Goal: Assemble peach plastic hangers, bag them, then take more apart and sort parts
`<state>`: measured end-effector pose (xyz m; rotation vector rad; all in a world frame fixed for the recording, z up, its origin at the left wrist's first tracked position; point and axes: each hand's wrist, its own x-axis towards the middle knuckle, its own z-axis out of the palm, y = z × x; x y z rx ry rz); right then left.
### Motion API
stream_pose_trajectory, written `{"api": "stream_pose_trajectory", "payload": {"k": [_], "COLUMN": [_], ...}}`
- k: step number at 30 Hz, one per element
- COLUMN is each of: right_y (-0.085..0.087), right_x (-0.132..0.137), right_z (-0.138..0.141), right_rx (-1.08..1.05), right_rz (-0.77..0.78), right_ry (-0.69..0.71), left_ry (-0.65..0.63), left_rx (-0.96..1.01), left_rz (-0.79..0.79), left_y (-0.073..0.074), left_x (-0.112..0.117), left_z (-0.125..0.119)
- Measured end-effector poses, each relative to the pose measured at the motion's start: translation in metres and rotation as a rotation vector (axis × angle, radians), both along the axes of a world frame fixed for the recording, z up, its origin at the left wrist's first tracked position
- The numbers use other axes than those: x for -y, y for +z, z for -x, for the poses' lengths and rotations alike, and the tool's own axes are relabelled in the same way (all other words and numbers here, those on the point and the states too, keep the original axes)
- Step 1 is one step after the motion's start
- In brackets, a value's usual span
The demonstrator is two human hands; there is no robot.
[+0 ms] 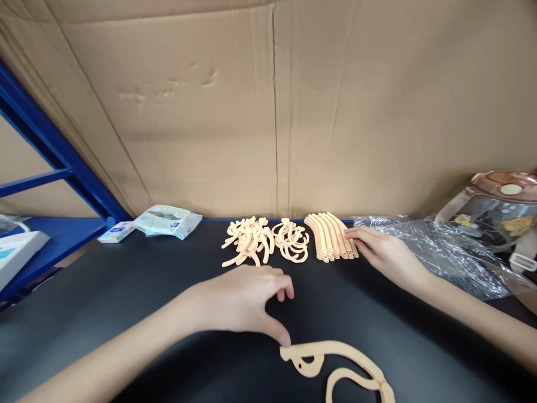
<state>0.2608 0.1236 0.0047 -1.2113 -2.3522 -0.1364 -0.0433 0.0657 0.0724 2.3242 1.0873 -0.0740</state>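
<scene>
My left hand (247,299) hovers over the middle of the black table, thumb and fingers spread with nothing between them. Its thumb tip is beside the end of a beige plastic assembly (344,350), which has a long curved arm, a small rounded flap and a hook-like curve and runs out of the bottom edge. At the back right, my right hand (380,249) pinches the rightmost part of a neat row of curved beige strips (329,238). Left of that row lie a small heap of beige hooks (291,240) and a heap of short curved beige pieces (249,238).
Crumpled clear plastic (444,252) lies at the right, in front of a transparent container with a brown lid (509,187). A wipes packet (168,220) and a small box (116,232) are at the back left. Cardboard (210,140) walls the back; a blue metal frame (54,137) stands left.
</scene>
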Motion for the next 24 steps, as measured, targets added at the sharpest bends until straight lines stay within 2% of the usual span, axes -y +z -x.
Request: {"api": "stream_pose_trajectory", "payload": {"k": [3, 7, 10, 13, 17, 20, 24], "right_y": [0.012, 0.022, 0.017, 0.011, 0.010, 0.013, 0.016], "right_x": [0.024, 0.066, 0.082, 0.083, 0.078, 0.075, 0.071], "right_z": [0.018, 0.050, 0.064, 0.067, 0.068, 0.069, 0.068], "right_rx": [-0.067, -0.017, -0.005, -0.050, -0.078, -0.140, -0.291], "right_rz": [0.060, 0.439, 0.610, 0.640, 0.569, 0.548, 0.560], "right_ry": [0.044, 0.162, 0.203, 0.151, 0.030, 0.000, 0.046], "left_ry": [0.001, -0.042, 0.052, 0.156, 0.326, 0.453, 0.490], "left_rx": [-0.010, 0.061, 0.140, 0.189, 0.264, 0.477, 0.679], "left_rz": [-0.007, 0.046, 0.109, 0.084, 0.056, 0.222, 0.409], "left_y": [-0.010, -0.025, -0.034, -0.039, -0.044, -0.048, -0.047], "left_x": [0.006, 0.000, -0.008, -0.012, -0.011, -0.009, -0.009], "left_z": [-0.009, -0.017, -0.020, -0.021, -0.025, -0.032, -0.038]}}
